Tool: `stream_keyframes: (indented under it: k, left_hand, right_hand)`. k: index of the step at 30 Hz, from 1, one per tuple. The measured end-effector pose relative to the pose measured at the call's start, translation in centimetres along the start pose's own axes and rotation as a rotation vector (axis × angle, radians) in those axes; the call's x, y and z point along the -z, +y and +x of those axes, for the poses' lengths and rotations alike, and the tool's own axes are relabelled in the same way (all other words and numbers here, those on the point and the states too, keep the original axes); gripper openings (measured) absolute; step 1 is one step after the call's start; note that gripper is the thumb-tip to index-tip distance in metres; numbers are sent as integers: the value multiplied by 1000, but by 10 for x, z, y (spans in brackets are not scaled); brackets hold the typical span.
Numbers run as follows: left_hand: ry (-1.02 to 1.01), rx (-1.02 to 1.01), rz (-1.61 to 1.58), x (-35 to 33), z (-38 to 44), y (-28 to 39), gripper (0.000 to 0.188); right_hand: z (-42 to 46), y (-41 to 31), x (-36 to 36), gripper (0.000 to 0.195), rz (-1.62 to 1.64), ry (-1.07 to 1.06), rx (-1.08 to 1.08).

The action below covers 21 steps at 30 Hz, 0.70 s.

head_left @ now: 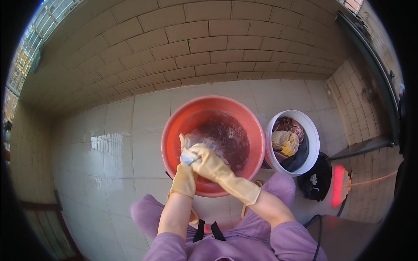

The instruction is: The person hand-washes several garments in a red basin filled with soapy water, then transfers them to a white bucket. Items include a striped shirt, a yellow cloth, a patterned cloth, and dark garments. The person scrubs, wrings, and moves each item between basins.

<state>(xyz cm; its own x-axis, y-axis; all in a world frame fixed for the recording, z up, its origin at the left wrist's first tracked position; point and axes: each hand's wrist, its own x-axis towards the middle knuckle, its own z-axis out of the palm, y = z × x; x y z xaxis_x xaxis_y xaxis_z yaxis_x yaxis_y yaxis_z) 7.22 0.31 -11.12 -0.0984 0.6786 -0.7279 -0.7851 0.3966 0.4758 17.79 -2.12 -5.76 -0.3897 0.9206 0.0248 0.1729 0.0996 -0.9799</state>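
Observation:
A round red plastic basin (257, 137) sits on the floor in front of me, partly filled with dark, sudsy water (233, 137). Both my hands wear long yellow rubber gloves and meet over its near left side. A wet pale cloth (188, 158) with blue and green marks is bunched between them. My right hand (206, 160) is clenched on this cloth from above. My left hand (184, 176) grips it from below, with its palm partly hidden. More light fabric (214, 146) lies in the water just beyond my right hand.
Right of the basin stands a white bucket (315, 143) holding dark, striped and cream clothes (285, 142). Beside it are a black bag (318, 182) and a broom with pink bristles (338, 186). A tiled wall (209, 42) rises ahead; the floor tiles (111, 153) look wet at left.

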Motion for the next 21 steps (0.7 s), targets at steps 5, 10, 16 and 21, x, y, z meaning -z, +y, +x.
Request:
stream_keyframes:
  k: [5,10,16,21]
  left_hand:
    - [-13,39,-64,17,-13,4,54]
    - [161,-30,26,3,-27,-2,45]
    - [-60,-266,281,2,-17,44,44]
    - [354,-444,922,14,-1,7,83]
  right_hand:
    - [-15,-30,-36,34,-444,-201,67]
    - [63,30,24,34,-1097,-180,-205]
    - [41,58,101,64,-922,29,-306]
    - [32,80,64,71,-829,-235,-433]
